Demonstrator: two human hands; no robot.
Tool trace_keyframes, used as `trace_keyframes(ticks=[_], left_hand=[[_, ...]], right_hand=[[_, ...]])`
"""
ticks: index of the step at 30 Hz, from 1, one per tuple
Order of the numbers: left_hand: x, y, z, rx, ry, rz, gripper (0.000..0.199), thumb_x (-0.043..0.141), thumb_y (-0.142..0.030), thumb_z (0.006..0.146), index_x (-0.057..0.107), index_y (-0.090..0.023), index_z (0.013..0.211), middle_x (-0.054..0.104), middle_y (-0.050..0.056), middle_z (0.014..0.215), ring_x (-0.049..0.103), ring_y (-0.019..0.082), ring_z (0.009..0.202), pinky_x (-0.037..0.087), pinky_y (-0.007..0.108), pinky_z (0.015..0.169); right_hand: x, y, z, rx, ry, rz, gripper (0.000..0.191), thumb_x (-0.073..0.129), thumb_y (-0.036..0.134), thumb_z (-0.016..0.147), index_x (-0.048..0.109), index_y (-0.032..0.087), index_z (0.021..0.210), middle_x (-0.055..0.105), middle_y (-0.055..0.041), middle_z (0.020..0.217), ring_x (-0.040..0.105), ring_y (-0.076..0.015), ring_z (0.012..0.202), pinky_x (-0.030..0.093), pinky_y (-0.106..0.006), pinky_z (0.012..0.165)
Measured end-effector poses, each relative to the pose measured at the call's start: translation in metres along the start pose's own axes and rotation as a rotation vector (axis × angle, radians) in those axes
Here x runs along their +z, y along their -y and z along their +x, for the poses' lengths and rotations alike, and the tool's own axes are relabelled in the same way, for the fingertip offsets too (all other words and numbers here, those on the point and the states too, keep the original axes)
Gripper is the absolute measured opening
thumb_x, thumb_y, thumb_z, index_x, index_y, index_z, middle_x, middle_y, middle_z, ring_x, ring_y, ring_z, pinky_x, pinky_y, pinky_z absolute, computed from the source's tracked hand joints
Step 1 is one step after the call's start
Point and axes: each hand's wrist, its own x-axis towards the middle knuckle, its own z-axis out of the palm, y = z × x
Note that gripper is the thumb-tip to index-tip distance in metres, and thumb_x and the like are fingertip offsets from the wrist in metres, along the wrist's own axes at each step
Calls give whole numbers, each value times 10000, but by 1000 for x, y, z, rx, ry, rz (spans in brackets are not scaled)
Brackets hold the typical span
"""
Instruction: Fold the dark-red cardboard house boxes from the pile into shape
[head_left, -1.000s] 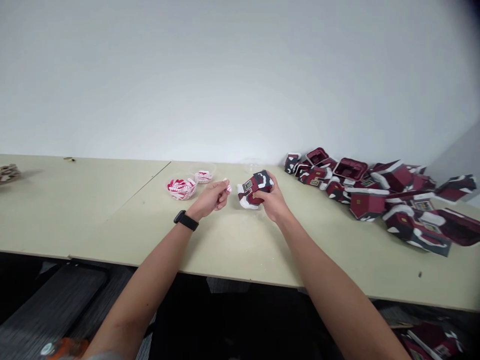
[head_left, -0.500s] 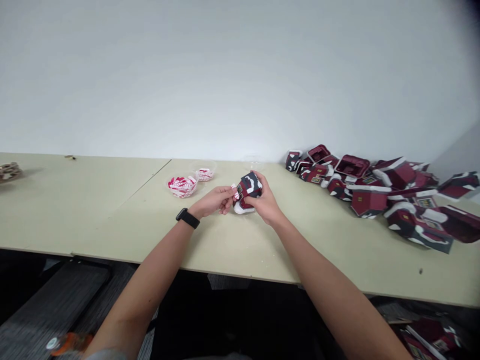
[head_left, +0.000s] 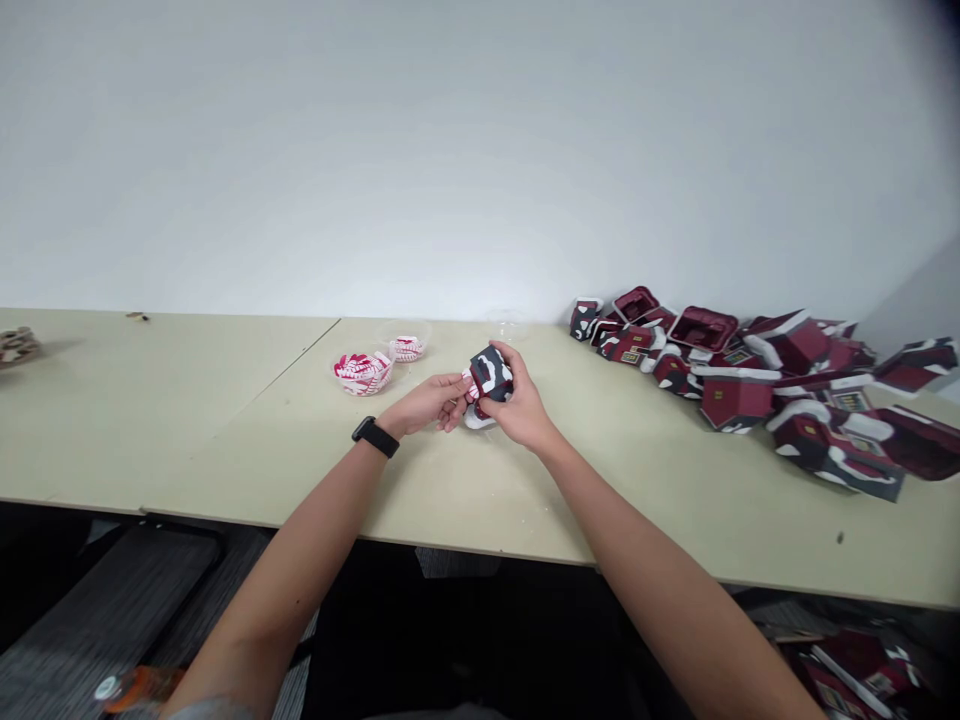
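A small dark red model house with a grey, white-edged roof is gripped by my right hand, above the table near the middle. My left hand, with a black watch on its wrist, pinches a small red-and-white striped piece against the left side of the house. Below the house a white-edged part shows, partly hidden by it. To the left stand a clear bowl of red-and-white pieces and, behind it, a second clear bowl with fewer such pieces.
Several red and grey model houses lie piled on the right of the table. A clear container stands near the wall. Below are a chair, an orange bottle and more red houses.
The house in my right hand has tilted and shifted slightly left, so more of its roof shows. My left hand has stayed nearly in place with the striped piece.
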Motion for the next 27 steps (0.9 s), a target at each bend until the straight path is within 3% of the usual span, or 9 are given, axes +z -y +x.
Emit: trace_keyframes(ticks=[17, 27], left_hand=[[-3, 1, 0, 5, 71, -38, 467, 697, -619, 902, 560, -177, 839, 547, -45, 581, 506, 89, 403, 356, 217, 392], [0, 4, 1, 33, 19, 69, 467, 663, -607, 929, 530, -183, 784, 524, -50, 567, 499, 74, 420, 342, 202, 411]], right_hand=[[2, -7, 0, -81, 1, -97, 910, 670, 119, 635, 465, 266, 1509, 573, -81, 1449, 558, -286, 1303, 463, -458, 1142], [1, -9, -1, -83, 11, -130, 911, 658, 122, 644, 457, 260, 1522, 567, -85, 1461, 569, -280, 1296, 471, -453, 1135]])
